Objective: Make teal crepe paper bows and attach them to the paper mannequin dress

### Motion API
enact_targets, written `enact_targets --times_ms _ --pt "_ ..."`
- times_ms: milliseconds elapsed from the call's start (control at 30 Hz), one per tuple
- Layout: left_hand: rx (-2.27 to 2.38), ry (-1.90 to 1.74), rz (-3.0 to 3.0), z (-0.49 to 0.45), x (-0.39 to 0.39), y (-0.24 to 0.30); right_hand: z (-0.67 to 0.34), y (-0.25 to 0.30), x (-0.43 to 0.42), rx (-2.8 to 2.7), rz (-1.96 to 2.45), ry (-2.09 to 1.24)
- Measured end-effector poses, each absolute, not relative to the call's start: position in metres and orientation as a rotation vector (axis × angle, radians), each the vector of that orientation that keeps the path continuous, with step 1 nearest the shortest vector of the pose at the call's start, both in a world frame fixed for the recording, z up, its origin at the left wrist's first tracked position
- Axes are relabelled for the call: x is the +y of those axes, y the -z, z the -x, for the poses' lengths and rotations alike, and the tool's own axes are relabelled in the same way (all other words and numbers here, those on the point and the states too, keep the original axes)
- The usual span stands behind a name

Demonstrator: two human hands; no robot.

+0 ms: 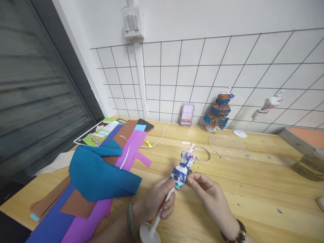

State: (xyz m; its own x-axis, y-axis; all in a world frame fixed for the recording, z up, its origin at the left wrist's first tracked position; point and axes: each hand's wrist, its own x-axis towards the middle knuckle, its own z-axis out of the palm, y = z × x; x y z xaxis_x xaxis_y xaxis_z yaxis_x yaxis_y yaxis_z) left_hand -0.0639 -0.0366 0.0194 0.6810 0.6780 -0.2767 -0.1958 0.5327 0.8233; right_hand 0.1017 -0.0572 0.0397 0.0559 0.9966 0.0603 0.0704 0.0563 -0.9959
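Note:
A miniature dress form (180,176) on a white stand leans over the middle of the table. Its small bust is covered in white, blue and pink patches. My left hand (162,197) is closed round the white stem just below the bust, with the round base (149,233) hanging under the wrist. At the right side of the bust, the thumb and index finger of my right hand (206,189) are pinched together. A small dark bit shows at those fingertips, too little to name.
Sheets of blue crepe paper (101,175), brown, purple and magenta cover the table's left side. A ruffled dress form (217,111) and a tilted one (270,103) stand by the wall. A wire coil (209,155), phone (149,125) and glass container (307,165) lie around; scraps dot the wood.

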Motion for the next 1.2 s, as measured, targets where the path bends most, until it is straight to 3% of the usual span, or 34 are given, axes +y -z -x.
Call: enact_targets --times_ms 400,600,867,1200 --pt "0.701 -0.692 -0.923 0.058 -0.036 -0.023 -0.100 -0.037 -0.066 -1.468 1.165 -0.843" --pt "0.891 -0.886 -0.896 0.062 -0.026 -0.021 -0.079 -0.054 -0.084 -1.907 0.810 -0.812" --pt "0.675 -0.699 -0.774 0.060 -0.033 -0.017 -0.096 -0.032 -0.058 -1.240 1.334 -0.927" --pt "0.672 -0.614 -0.945 0.061 -0.038 -0.015 -0.092 -0.030 -0.059 -1.249 1.168 -1.104"
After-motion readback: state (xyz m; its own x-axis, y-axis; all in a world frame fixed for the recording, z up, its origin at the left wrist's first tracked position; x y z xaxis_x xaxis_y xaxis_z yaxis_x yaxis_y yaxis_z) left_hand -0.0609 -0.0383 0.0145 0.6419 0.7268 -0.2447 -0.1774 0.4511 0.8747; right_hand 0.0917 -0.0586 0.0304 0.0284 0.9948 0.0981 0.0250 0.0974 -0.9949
